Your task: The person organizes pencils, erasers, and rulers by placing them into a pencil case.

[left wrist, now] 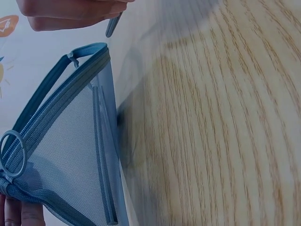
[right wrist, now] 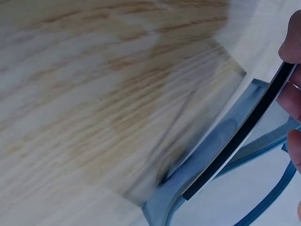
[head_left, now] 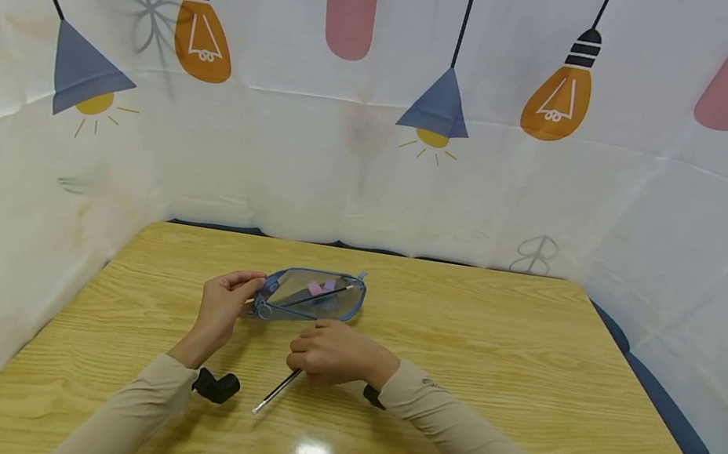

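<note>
A blue mesh pencil case (head_left: 310, 272) with a zipper stands tilted over the table, its zipper side partly open in the left wrist view. My left hand (head_left: 222, 308) pinches its left end near the ring-shaped zipper pull (left wrist: 14, 154). My right hand (head_left: 337, 351) is in front of the case and grips a thin black-and-white striped pencil (head_left: 279, 390), whose pale end slants down toward me. Through the mesh show a dark pencil (head_left: 334, 293) and small pink and purple pieces (head_left: 314, 288). The right fingers hide the pencil's middle.
The wood-grain table (head_left: 491, 374) spreads around both hands. A white curtain (head_left: 357, 178) printed with lamps hangs behind it and at both sides. Black wrist mounts (head_left: 216, 386) sit below the sleeves, and a light reflection lies near the front.
</note>
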### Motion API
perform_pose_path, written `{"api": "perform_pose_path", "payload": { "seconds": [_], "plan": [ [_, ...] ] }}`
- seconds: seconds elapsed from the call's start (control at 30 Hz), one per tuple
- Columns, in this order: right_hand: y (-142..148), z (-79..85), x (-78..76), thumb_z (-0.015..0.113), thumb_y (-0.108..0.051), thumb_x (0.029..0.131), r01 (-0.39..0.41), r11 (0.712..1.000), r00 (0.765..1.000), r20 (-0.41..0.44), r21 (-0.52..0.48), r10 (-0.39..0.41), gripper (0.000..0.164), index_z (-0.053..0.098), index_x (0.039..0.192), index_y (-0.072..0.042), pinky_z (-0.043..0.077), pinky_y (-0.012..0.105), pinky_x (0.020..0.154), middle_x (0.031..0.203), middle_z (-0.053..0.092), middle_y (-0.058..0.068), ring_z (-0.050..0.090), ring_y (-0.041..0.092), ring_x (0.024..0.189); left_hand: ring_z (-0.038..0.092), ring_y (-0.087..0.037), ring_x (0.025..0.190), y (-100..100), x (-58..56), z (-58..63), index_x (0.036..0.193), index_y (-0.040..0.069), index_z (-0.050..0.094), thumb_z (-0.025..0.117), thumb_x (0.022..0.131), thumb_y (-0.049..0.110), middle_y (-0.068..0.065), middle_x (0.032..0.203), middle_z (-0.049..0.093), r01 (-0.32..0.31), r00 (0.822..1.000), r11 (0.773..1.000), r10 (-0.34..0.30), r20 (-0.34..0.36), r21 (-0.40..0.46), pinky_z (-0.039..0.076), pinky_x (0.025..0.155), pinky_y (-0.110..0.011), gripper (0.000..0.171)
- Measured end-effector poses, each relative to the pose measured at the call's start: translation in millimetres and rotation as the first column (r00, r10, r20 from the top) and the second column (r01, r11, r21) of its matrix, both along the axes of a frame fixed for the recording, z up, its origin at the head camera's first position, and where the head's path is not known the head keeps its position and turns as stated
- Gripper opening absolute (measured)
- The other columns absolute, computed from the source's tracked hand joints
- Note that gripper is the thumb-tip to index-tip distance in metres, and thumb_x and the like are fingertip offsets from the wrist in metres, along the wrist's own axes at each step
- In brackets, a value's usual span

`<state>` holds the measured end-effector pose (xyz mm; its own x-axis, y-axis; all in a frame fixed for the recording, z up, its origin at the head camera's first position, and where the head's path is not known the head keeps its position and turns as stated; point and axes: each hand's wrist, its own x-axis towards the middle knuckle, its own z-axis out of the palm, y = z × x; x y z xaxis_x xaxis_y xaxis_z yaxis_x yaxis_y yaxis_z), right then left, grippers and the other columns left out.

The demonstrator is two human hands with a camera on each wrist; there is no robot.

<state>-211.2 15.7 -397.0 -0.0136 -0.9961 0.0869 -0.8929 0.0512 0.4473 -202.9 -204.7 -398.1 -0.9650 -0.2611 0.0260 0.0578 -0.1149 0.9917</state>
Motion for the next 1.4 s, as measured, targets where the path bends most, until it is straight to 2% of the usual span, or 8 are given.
{"api": "perform_pose_path", "payload": {
  "seconds": [0.33, 0.5, 0.67, 0.8, 1.03, 1.17, 1.3, 1.4],
  "plan": [
    [8.6, 5.6, -1.2, 0.059, -0.015, 0.087, -0.033, 0.996, 0.998, -0.051, -0.080, 0.029, 0.014, 0.060, 0.079, -0.027, 0.032, 0.024, 0.060, 0.077, 0.053, -0.012, 0.048, 0.004, 0.067, 0.068, -0.010, 0.072, 0.4, -0.6, -0.1, 0.111, -0.011, 0.066, 0.068, 0.092, 0.006, 0.000, 0.083, 0.072, -0.007, 1.000, 1.000, 0.007, 0.000, 0.004, 0.055, 0.063, -0.024, 0.026],
    [14.1, 6.1, -3.8, 0.058, -0.011, 0.086, -0.062, 0.989, 0.998, -0.007, -0.134, 0.062, 0.014, 0.056, 0.079, -0.023, 0.030, 0.025, 0.061, 0.075, 0.048, -0.011, 0.039, 0.006, 0.063, 0.067, -0.010, 0.072, 0.7, -1.9, -1.5, 0.112, -0.012, 0.065, 0.068, 0.092, 0.006, 0.001, 0.082, 0.071, -0.006, 1.000, 1.000, 0.006, 0.001, -0.004, 0.055, 0.063, -0.024, 0.026],
    [18.3, 11.2, -4.8, 0.061, -0.009, 0.085, -0.084, 0.979, 0.995, 0.041, -0.183, 0.093, 0.011, 0.059, 0.085, -0.020, 0.036, 0.024, 0.061, 0.077, 0.052, -0.009, 0.045, 0.007, 0.065, 0.067, -0.009, 0.072, 1.5, -3.1, -2.1, 0.112, -0.012, 0.065, 0.067, 0.092, 0.006, 0.003, 0.082, 0.071, -0.003, 1.000, 1.000, 0.003, 0.001, -0.011, 0.055, 0.064, -0.024, 0.026],
    [20.5, 15.0, -6.0, 0.063, -0.007, 0.084, -0.111, 0.961, 0.990, 0.062, -0.252, 0.130, 0.012, 0.062, 0.087, -0.018, 0.040, 0.024, 0.061, 0.077, 0.056, -0.007, 0.048, 0.008, 0.064, 0.067, -0.010, 0.073, 1.9, -3.9, -2.9, 0.111, -0.011, 0.066, 0.066, 0.093, 0.005, 0.003, 0.083, 0.071, -0.004, 1.000, 1.000, 0.004, -0.002, -0.004, 0.055, 0.064, -0.024, 0.024],
    [22.6, 16.8, -9.8, 0.066, -0.008, 0.084, -0.137, 0.932, 0.987, 0.028, -0.335, 0.155, 0.010, 0.064, 0.092, -0.015, 0.043, 0.023, 0.063, 0.082, 0.061, -0.006, 0.055, 0.009, 0.070, 0.067, -0.010, 0.071, 3.5, -4.5, -3.0, 0.102, -0.003, 0.071, 0.067, 0.092, 0.003, 0.003, 0.081, 0.071, -0.011, 1.000, 1.000, 0.011, -0.006, 0.027, 0.054, 0.062, -0.024, 0.013],
    [23.0, 18.5, -10.9, 0.062, -0.008, 0.086, -0.150, 0.910, 0.985, 0.019, -0.386, 0.170, 0.010, 0.066, 0.093, -0.014, 0.045, 0.023, 0.064, 0.083, 0.062, -0.005, 0.057, 0.008, 0.073, 0.067, -0.010, 0.071, 5.2, -4.0, -2.5, 0.099, 0.000, 0.072, 0.067, 0.091, 0.002, 0.004, 0.080, 0.071, -0.007, 1.000, 0.999, 0.007, -0.013, 0.036, 0.055, 0.062, -0.025, 0.009],
    [23.6, 20.5, -11.4, 0.058, -0.008, 0.087, -0.159, 0.891, 0.985, -0.001, -0.425, 0.175, 0.013, 0.068, 0.093, -0.013, 0.046, 0.023, 0.065, 0.083, 0.063, -0.005, 0.059, 0.008, 0.074, 0.067, -0.010, 0.071, 6.5, -3.3, -2.3, 0.101, -0.002, 0.071, 0.067, 0.091, 0.002, 0.004, 0.081, 0.071, -0.006, 1.000, 0.999, 0.007, -0.017, 0.043, 0.055, 0.063, -0.025, 0.012],
    [24.1, 21.0, -11.8, 0.060, -0.009, 0.087, -0.153, 0.885, 0.986, -0.008, -0.439, 0.167, 0.012, 0.069, 0.093, -0.013, 0.047, 0.022, 0.065, 0.083, 0.064, -0.005, 0.059, 0.008, 0.073, 0.066, -0.009, 0.071, 7.1, -2.6, -2.6, 0.106, -0.006, 0.069, 0.067, 0.092, 0.002, 0.004, 0.081, 0.070, -0.013, 1.000, 0.999, 0.014, -0.016, 0.038, 0.055, 0.062, -0.025, 0.017]
  ]
}}
